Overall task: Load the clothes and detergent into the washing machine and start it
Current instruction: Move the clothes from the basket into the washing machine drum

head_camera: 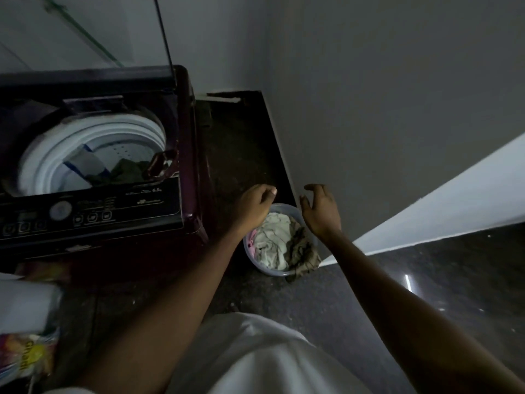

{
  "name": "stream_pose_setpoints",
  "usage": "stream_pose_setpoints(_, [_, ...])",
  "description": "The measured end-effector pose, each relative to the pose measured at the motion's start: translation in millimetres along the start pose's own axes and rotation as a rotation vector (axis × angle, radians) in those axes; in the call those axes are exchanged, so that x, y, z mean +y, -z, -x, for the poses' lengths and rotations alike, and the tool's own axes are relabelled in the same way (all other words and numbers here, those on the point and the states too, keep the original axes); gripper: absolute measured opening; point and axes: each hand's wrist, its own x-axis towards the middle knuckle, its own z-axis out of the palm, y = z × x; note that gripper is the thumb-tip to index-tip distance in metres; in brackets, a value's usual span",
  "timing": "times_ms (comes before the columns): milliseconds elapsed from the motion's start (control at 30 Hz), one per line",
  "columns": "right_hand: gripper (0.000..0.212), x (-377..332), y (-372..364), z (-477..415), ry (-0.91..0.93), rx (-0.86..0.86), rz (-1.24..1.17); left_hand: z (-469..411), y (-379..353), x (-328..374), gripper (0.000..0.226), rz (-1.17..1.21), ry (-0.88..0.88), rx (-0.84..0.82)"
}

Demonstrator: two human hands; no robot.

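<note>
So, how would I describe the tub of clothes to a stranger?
Start at the maroon washing machine, lid up. On the dark floor to its right, beside the grey wall, sits a round pale-blue tub. Nothing else on that floor is pale, round and heaped with clothes.

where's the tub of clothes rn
Head view, centre: the round tub sits on the floor just right of the washing machine, by the wall corner.

"Ghadi" stands on the colourful detergent packet (27,356) — the washing machine (142,200) panel's lettering is too blurred to read.
</note>
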Motion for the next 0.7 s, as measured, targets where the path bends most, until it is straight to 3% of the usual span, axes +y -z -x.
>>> stream_pose_setpoints(400, [0.029, 42, -12, -17, -0.061, -0.062, -0.046, -14, -47, -15, 0.031, 0.017, 0.062, -0.096])
stream_pose_setpoints(700, [0.032, 149, -45, -35, 0.011, -0.267, 0.042, -21, -151, -40, 0.027, 0.087, 0.191, -0.035])
